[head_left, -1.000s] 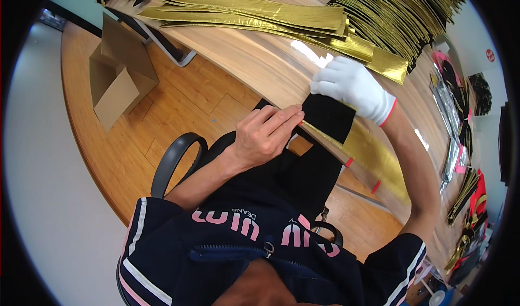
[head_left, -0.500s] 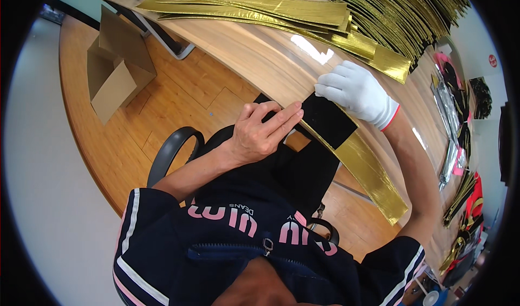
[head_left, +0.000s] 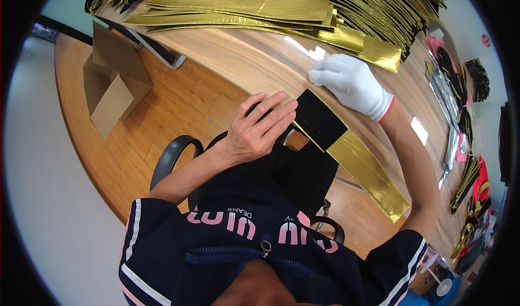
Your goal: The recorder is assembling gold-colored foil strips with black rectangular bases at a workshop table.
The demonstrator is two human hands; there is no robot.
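Observation:
A gold strip (head_left: 368,173) with a black, fuzzy-looking section (head_left: 320,119) lies at the near edge of the table, its gold end hanging over that edge. My bare left hand (head_left: 259,126) rests with fingers stretched out, the tips at the strip's left side by the table edge. My right hand (head_left: 349,84), in a white glove with a red cuff, is above the table just beyond the black section, apart from it. Its fingers are curled together; whatever they may hold is hidden.
Several gold strips (head_left: 238,8) lie stacked across the table (head_left: 227,51), with a large fanned pile of gold-and-black strips (head_left: 379,11) at the far right. Silver and black bundles (head_left: 447,105) lie along the right side. An open cardboard box (head_left: 116,81) stands on the floor at left.
My right hand has lifted off the black section and moved slightly away, uncovering its far end. My left hand has shifted a little left, its fingers more spread. The whole view has tilted slightly.

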